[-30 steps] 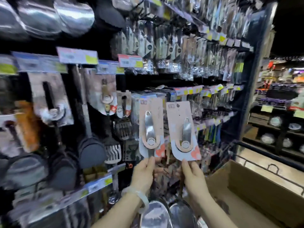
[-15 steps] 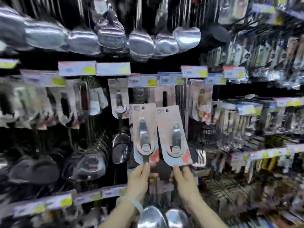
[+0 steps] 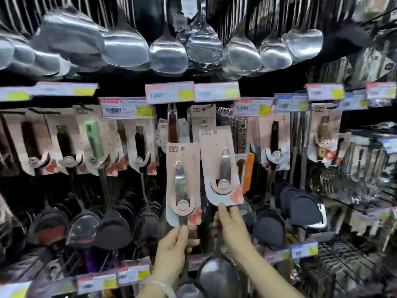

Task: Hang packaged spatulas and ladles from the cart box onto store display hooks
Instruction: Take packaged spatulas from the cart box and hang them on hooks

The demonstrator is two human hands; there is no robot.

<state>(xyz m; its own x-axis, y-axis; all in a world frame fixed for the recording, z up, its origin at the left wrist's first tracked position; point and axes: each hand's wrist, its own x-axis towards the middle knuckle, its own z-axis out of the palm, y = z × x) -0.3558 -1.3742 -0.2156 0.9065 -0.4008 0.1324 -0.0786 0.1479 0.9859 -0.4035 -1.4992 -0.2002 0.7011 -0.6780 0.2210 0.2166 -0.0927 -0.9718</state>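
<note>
Carded steel ladles (image 3: pixel 223 168) in hands (image 3: pixel 171 250)

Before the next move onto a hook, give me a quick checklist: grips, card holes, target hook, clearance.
1. Left hand grips its utensil handle below the left card: ok.
2. Right hand pinches the bottom edge of the right card: ok.
3. Hang hole at the top of the left card is visible and unblocked: ok. The right card's hole: cannot tell.
4. Free hook in the middle row behind the cards: cannot tell, the cards hide it.
5. Right card is raised higher than the left and tilted, not squared to the row: not ok.
6. Steel ladles hanging above stay clear of both cards: ok.
</note>
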